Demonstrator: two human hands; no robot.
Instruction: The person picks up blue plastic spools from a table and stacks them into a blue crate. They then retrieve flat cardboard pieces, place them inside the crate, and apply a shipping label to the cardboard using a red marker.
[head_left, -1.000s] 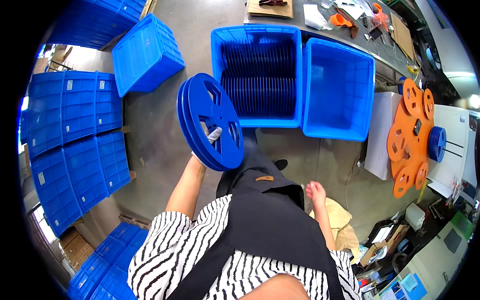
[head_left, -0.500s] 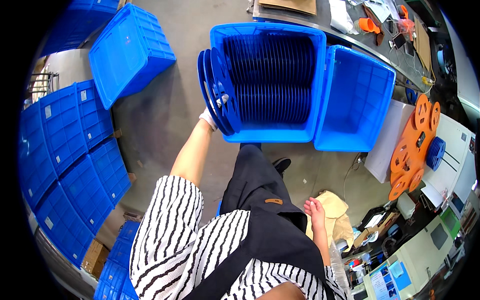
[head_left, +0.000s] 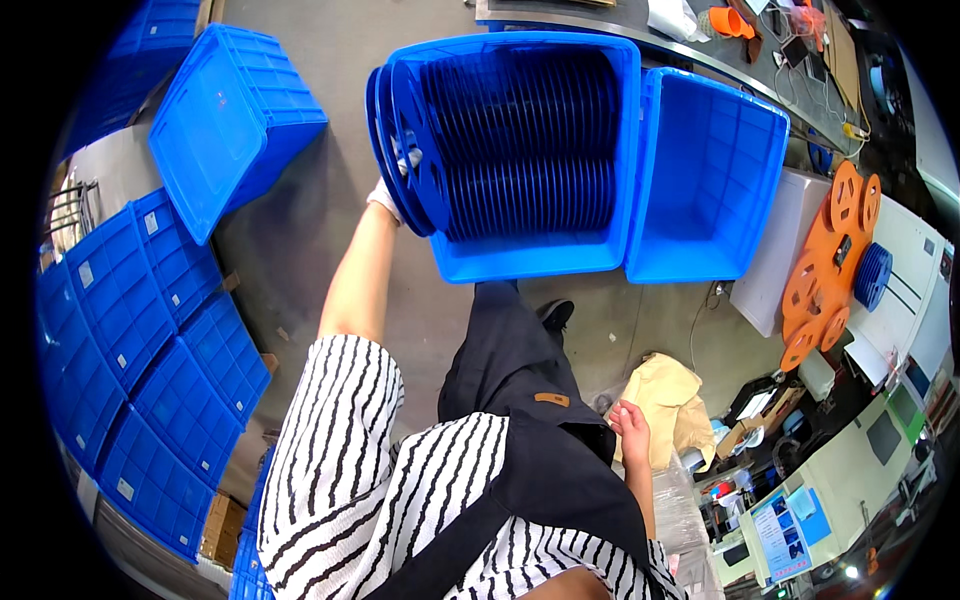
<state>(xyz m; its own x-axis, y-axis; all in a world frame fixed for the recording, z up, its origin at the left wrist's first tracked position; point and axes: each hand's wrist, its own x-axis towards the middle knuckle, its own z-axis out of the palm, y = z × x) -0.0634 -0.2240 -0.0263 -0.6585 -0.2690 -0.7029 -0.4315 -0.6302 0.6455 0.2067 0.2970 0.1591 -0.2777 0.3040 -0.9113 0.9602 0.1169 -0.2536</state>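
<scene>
Blue discs (head_left: 429,190) — in left hand (head_left: 386,197), right hand (head_left: 631,430) well apart

Bright light; packed reels (head_left: 530,200) shadowed; edges bowed, corners black

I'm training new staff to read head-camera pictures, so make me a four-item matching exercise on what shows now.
Column one
1. Left hand
2. Right hand
3. Packed blue discs
4. Orange lobed plate

Column two
A. Bare, near a crumpled tan sheet
B. Toward the picture's right side
C. White-gloved, gripping blue slotted discs
D. In rows inside a blue bin

Right pairs: 1-C, 2-A, 3-D, 4-B
</scene>
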